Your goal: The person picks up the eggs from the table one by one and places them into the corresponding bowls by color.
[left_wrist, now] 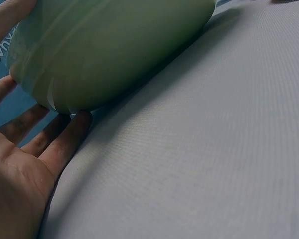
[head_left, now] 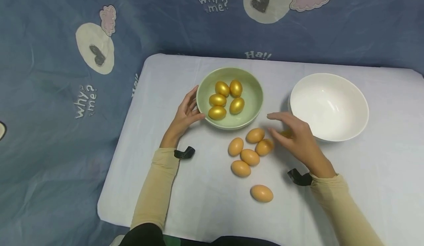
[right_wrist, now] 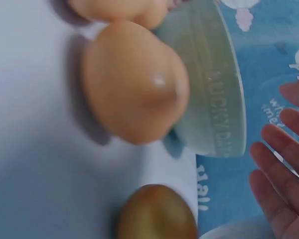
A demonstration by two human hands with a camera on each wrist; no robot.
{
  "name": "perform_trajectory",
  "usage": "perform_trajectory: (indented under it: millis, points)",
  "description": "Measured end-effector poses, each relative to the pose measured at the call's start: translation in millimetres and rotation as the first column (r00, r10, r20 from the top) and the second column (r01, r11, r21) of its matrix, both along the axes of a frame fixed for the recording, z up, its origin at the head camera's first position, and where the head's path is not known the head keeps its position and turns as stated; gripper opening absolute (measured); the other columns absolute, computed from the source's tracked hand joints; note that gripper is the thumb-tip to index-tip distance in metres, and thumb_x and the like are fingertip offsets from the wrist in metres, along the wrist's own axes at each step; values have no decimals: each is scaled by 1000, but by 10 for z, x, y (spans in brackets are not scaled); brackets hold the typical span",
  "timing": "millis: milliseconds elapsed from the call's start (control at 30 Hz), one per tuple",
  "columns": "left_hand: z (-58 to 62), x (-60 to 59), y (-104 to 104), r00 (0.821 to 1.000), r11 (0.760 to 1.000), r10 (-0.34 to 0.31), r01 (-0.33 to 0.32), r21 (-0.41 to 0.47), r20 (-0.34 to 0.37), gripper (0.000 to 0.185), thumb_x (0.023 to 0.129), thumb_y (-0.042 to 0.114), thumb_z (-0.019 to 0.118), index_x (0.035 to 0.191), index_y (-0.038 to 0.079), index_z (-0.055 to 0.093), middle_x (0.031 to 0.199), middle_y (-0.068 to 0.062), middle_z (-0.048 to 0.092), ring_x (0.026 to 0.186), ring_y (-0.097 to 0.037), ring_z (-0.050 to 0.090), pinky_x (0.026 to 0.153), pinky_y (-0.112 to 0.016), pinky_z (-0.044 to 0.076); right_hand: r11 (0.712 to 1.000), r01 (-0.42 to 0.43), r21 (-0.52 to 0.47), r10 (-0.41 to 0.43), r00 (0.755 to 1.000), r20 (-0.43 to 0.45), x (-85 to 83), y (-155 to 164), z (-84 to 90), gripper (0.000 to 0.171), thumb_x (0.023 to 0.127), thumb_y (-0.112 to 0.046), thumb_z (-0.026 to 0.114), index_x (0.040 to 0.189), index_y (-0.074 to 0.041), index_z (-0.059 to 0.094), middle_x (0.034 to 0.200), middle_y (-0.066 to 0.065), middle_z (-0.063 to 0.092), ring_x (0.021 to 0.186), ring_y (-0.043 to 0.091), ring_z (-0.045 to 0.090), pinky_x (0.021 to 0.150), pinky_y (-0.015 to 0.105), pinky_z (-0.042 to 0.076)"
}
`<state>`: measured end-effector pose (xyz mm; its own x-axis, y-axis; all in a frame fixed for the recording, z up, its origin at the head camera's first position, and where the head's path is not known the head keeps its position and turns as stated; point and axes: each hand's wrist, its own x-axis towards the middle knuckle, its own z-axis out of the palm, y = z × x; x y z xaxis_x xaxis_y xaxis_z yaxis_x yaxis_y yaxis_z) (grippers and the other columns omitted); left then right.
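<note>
My left hand [head_left: 186, 114] is at the left side of a light green bowl [head_left: 255, 110], its fingertips touching the outer wall. Several shiny golden eggs [head_left: 216, 113] lie inside. In the left wrist view the bowl's underside [left_wrist: 114, 55] shows above the spread fingers. My right hand [head_left: 298, 137] hovers with fingers extended between the bowl and a white bowl [head_left: 359, 108]. Beneath it, partly hidden, is a golden egg [head_left: 286, 133], seen as a gold-brown egg [right_wrist: 157, 214] in the right wrist view. Just left of that hand, several brown eggs [head_left: 250, 157] form a loose cluster.
One brown egg [head_left: 261, 193] lies apart, nearer the table's front edge. The table wears a white cloth [head_left: 205, 198]. Behind and to the left hangs a blue printed cloth [head_left: 172, 21]. The white bowl's visible inside holds nothing.
</note>
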<state>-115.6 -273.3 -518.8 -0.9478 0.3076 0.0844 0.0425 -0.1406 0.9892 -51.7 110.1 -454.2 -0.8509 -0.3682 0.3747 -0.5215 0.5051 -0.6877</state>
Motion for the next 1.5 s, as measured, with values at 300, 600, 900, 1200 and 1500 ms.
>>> perform_trajectory:
  millis: [300, 600, 900, 1200, 1500]
  points:
    - [-3, -9, -1, 1000, 1000, 3, -3, -19, -2, 107, 79, 36, 91, 164, 22, 27, 169, -5, 29, 156, -25, 32, 123, -34, 44, 994, 49, 94, -54, 997, 48, 312, 160, -248, 48, 82, -2, 85, 127, -6, 69, 137, 15, 66, 136, 37, 56, 123, 8, 29]
    - [15, 8, 7, 1000, 1000, 9, -9, -26, 9, 109, 77, 39, 92, 164, 23, 27, 169, -5, 29, 156, -24, 33, 124, -34, 43, 975, 65, 212, -91, 989, 114, 510, 323, -414, 47, 84, -7, 84, 128, -8, 68, 138, 11, 66, 127, 35, 61, 113, 37, 49]
    - [14, -3, 1, 1000, 1000, 11, -11, -11, 12, 111, 77, 39, 92, 164, 21, 27, 169, -6, 29, 157, -26, 31, 124, -32, 42, 979, 82, 189, -115, 979, 170, 709, 413, -452, 54, 79, -3, 87, 129, -10, 68, 137, 8, 66, 128, 32, 59, 111, -6, 22]
    - [-2, 3, -11, 1000, 1000, 9, -9, -9, 4, 110, 77, 40, 92, 164, 23, 27, 169, -7, 29, 156, -26, 33, 121, -28, 45, 988, 60, 139, -75, 991, 110, 750, 408, -471, 57, 70, 3, 91, 122, -4, 70, 129, 9, 70, 119, 27, 63, 111, -4, 31]
    - [12, 3, -3, 1000, 1000, 5, -5, -3, 5, 113, 75, 43, 93, 164, 22, 27, 169, -5, 28, 156, -26, 32, 123, -30, 44, 991, 42, 125, -56, 992, 109, 700, 371, -413, 59, 70, -2, 93, 124, -6, 70, 130, 10, 70, 122, 22, 62, 112, -1, 33]
